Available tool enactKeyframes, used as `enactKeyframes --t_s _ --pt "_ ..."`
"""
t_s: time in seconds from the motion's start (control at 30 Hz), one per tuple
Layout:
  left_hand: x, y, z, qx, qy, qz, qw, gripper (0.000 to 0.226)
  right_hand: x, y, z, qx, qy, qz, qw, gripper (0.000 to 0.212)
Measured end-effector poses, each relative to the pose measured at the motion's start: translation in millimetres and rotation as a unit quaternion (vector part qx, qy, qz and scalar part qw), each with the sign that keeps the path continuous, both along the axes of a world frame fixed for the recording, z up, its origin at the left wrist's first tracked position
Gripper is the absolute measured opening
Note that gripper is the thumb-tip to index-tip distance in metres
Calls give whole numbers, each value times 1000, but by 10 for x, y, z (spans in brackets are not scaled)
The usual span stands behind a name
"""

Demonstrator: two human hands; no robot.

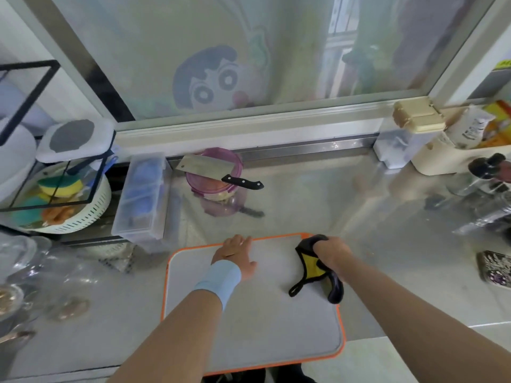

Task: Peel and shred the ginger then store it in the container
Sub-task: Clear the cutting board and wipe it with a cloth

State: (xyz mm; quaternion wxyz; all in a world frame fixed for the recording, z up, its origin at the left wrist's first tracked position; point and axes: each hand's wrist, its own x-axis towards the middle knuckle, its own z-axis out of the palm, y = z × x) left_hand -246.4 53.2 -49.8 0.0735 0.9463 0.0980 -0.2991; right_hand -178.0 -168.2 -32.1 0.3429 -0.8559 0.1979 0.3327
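The purple-rimmed container [193, 186] stands at the back of the counter [331, 194], something pale yellow inside, with the cleaver [204, 165] lying across its top. Nearer you, your left hand [235, 254] rests flat, fingers straight, on the orange-edged cutting board [262, 322], while your right hand [331, 252] clenches a black and yellow cloth [311, 268] on that board.

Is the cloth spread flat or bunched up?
Bunched up: the right hand grips the cloth in a crumpled wad on the cutting board.
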Motion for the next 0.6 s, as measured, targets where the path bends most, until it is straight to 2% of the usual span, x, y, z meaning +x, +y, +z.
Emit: enactKeyframes --t_s 0.03,0.17,0.27,0.33,0.47,0.6 --pt "-71 78 15 2 8 9 1000 71 -74 117 5 13 4 9 1000 32" --pt "-376 376 7 -1 41 28 999 75 -253 495 14 -46 -14 44 998 30" --pt "-495 452 29 1 20 30 999 70 -220 522 96 -71 -21 78 994 22" --pt "-493 426 65 0 0 36 999 66 -207 463 141 -52 -26 76 995 16" --pt "-344 292 128 -33 -23 57 998 63 -158 492 198 -19 -118 122 985 16" --pt "-187 175 188 -52 -33 72 996 58 -10 526 230 -62 -87 82 991 21"
